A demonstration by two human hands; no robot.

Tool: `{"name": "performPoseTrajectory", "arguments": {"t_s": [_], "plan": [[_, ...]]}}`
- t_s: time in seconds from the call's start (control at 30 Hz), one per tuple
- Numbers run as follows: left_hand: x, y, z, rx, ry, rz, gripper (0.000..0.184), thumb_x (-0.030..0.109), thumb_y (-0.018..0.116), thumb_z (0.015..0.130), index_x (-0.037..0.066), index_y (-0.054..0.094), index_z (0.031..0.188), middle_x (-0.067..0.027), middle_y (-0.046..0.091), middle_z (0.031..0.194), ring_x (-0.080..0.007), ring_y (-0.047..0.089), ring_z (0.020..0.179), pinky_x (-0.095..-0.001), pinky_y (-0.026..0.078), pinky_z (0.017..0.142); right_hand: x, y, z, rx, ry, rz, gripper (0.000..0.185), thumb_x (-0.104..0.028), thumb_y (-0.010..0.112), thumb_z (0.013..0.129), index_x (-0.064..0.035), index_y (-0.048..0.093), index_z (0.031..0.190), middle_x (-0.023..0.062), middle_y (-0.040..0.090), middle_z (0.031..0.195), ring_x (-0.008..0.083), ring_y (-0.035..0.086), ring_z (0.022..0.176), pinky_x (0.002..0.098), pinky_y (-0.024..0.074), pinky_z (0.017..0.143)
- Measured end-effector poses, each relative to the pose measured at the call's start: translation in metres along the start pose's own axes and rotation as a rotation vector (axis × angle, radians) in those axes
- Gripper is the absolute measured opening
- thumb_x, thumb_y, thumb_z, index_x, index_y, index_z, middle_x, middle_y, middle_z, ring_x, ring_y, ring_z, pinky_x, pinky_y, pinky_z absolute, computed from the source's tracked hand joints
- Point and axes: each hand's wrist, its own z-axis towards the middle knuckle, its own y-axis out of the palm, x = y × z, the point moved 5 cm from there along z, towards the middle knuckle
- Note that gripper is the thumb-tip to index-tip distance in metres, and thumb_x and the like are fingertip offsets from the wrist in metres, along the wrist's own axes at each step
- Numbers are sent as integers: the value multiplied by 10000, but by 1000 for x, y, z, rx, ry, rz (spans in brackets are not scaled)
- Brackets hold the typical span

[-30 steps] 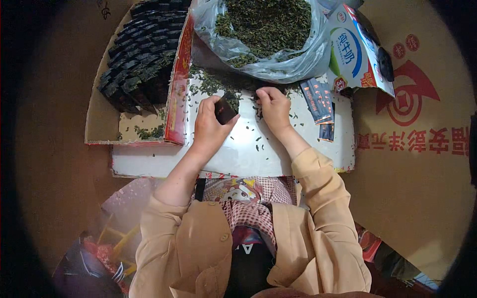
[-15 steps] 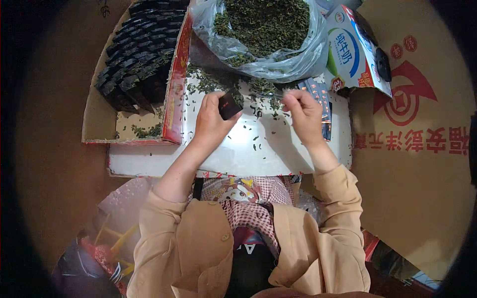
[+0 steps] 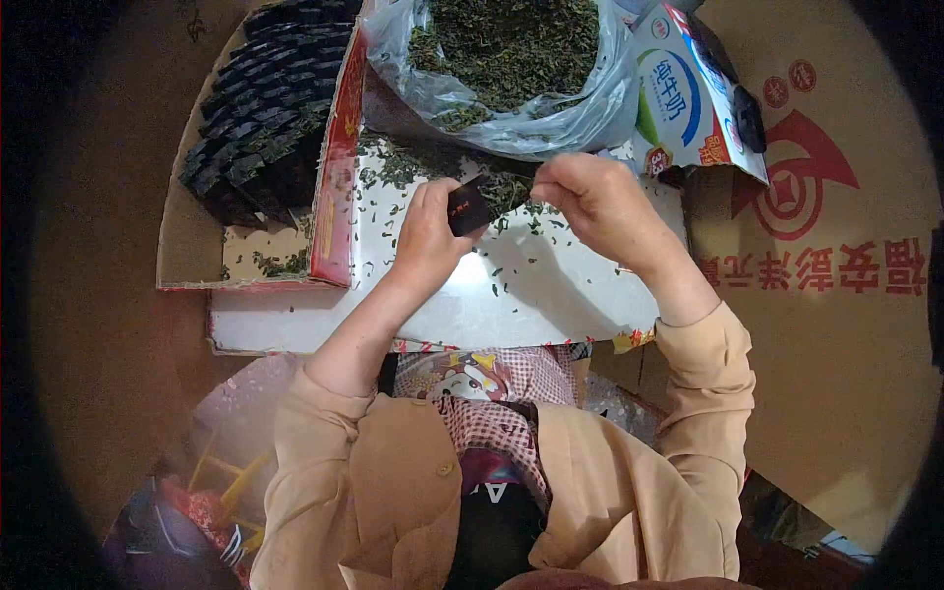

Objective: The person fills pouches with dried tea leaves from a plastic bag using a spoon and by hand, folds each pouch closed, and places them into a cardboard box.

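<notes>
Hiding part of the bench [image 3: 472,320], the right hand [image 3: 602,205] and its forearm reach over the right side of the white top, and whatever lies under them cannot be seen. The top edge of the view cuts off the plastic bag [image 3: 590,128] and the open carton [image 3: 339,177], and dark rounding swallows the corners.

The right hand is raised with its thumb and fingertips drawn together, pointing left toward the packet but apart from it. Whether anything thin is pinched between them is too small to tell.

The left hand [image 3: 429,236] is clamped on a small black packet [image 3: 470,209], fingers on its left side and thumb under its lower edge. The packet tilts above the middle of the bench, small reddish marks on its face. Its mouth is hard to make out, and so is how full it is.

Dark green leaves [image 3: 393,165] lie scattered beneath and around both hands, thickest near the bag. The bag, clear and wide open, stands beyond the hands, holding a large leaf heap [image 3: 511,49]. To the left, the carton holds overlapping rows of dark packets [image 3: 265,108], with loose leaves at its near end. To the right of the bag is a blue and white milk box [image 3: 678,93], tilted, beside brown cardboard [image 3: 836,374] printed in red.
</notes>
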Motion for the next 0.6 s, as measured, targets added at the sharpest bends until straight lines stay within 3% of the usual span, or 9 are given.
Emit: {"name": "performPoseTrajectory", "arguments": {"t_s": [0.1,0.33,0.4,0.6], "plan": [[0,4,0,18,2,-17,549,95,803,647,2,483,1083,-174,533,1001,-347,543,943,-403,462,827,-16,-3,7,-41,-108,-121,88,-53,669,786,-16,592,804,150,602,726,340,596,703,397,468,595],[-3,7,-2,66,15,-46,605,147,819,652,13,462,1122,-175,519,1027,-345,527,961,-397,445,851,-33,-9,15,-16,-149,-233,75,-21,653,745,-32,583,770,130,600,703,340,598,688,422,466,589],[2,7,-2,108,34,-76,545,72,805,637,12,485,1075,-172,532,989,-348,536,921,-392,463,810,-38,-3,15,-57,-187,-233,85,9,627,701,-44,584,753,123,582,674,335,587,661,420,461,578],[3,6,-4,109,27,-99,549,75,802,643,17,477,1082,-174,531,979,-353,524,920,-403,457,803,-46,5,16,-75,-212,-292,80,3,608,683,-55,580,731,96,555,648,313,575,657,415,444,603]]}}
